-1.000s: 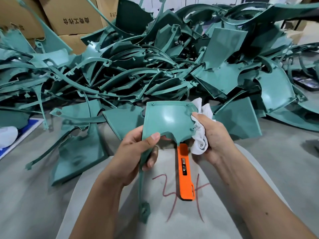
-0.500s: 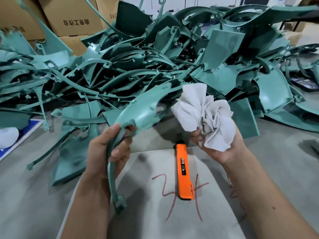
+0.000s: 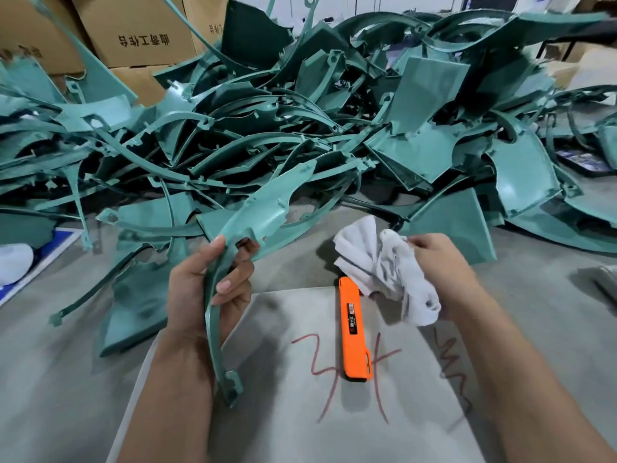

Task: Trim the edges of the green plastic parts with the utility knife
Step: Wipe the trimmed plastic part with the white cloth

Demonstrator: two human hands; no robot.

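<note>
Green plastic part: gripped at its narrow stem by left hand, tilted flatter than half a second earlier. White rag: bunched in right hand, lowered beside utility knife, covering its tip. Knife lies untouched on grey board; blade hidden. Pile behind, cut off by the frame edges.

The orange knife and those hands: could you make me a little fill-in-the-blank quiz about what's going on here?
1. The left hand grips a green plastic part; the right hand holds a white ____.
2. The utility knife lies on the board, held by ____ hand.
3. The knife's colour is ____.
4. Behind the pile of green parts stand cardboard ____.

Missing words: cloth; neither; orange; boxes
</note>
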